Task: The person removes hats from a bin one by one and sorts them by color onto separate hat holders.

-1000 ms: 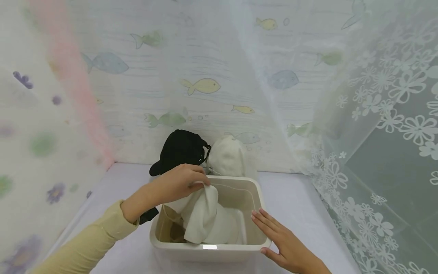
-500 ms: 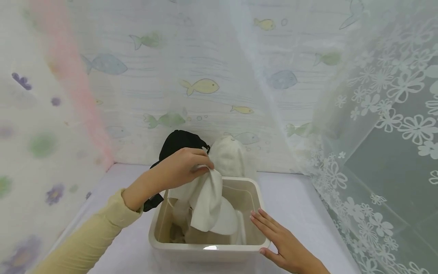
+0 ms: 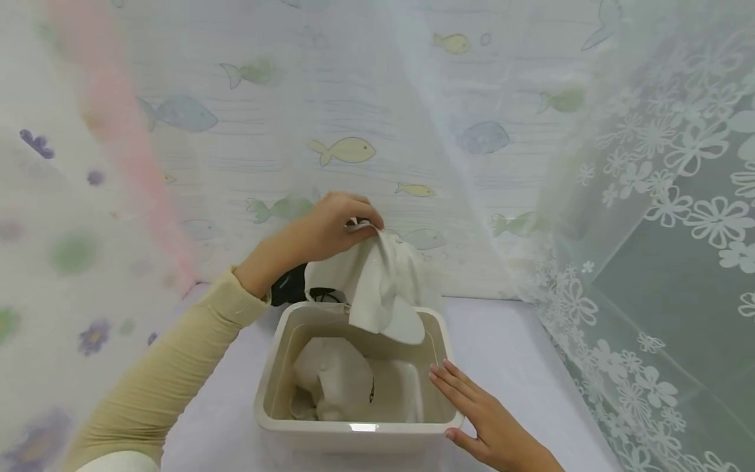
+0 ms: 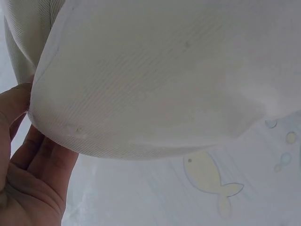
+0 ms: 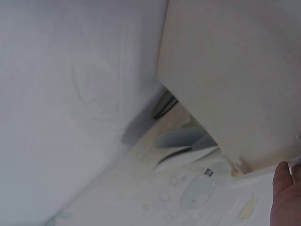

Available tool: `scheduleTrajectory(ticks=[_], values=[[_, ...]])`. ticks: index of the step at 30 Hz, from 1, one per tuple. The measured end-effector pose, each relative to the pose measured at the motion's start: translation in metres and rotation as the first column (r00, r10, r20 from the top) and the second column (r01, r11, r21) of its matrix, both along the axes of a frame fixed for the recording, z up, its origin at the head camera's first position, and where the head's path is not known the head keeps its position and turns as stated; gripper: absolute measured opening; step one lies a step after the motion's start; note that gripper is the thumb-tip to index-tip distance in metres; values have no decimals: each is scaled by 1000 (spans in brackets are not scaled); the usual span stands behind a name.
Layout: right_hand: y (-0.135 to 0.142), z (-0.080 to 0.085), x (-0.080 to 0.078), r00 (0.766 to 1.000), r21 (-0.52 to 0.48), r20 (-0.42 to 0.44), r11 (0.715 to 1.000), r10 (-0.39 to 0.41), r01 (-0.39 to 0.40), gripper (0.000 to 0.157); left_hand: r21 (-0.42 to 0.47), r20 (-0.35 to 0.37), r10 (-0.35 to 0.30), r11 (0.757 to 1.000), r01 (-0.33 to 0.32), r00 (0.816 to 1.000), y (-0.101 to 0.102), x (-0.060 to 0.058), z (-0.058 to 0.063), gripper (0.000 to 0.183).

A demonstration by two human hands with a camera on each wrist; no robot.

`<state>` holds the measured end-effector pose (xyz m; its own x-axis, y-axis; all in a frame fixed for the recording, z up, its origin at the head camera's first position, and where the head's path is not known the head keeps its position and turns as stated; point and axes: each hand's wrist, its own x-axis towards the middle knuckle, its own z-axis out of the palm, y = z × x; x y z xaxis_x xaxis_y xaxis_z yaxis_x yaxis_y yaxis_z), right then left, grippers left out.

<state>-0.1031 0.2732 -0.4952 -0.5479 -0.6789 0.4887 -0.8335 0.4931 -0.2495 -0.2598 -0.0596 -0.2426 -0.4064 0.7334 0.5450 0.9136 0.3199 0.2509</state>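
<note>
My left hand (image 3: 336, 226) pinches a white baseball cap (image 3: 374, 285) by its edge and holds it up over the back of a cream plastic bin (image 3: 360, 427). The cap hangs with its brim low, inside the bin's back rim in the head view. In the left wrist view its pale twill fabric (image 4: 141, 84) fills most of the picture, with thumb and fingers at its edge. A second off-white cap (image 3: 339, 373) with a small dark mark lies at the left inside the bin. Fingers straight, my right hand (image 3: 480, 416) rests on the bin's right rim.
Behind the bin stand a black cap (image 3: 289, 286), mostly hidden by my left arm, and another white cap (image 3: 408, 255), partly covered by the held one. A white cloth (image 3: 501, 354) covers the table. Fish-print curtain (image 3: 348, 149) hangs at the back.
My left hand has lifted the white cap up out of the bin and away toward the back, uncovering the off-white cap inside. My right hand stays on the rim.
</note>
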Motion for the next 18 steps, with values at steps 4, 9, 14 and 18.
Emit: scheduleTrajectory(ticks=[4, 9, 14, 18], values=[[1, -1, 0, 1000, -5, -7, 1000, -8, 8, 67, 2, 4, 26, 1000, -26, 1000, 12, -14, 18, 11], [2, 0, 0, 1000, -5, -13, 1000, -8, 7, 67, -33, 19, 62, 998, -61, 998, 27, -31, 41, 11], [4, 2, 0, 998, 8, -54, 1000, 9, -9, 68, -56, 9, 95, 994, -94, 995, 45, -48, 56, 12], [5, 2, -2, 994, 18, -102, 999, 35, -33, 70, -57, 11, 114, 992, -113, 993, 62, -59, 61, 13]])
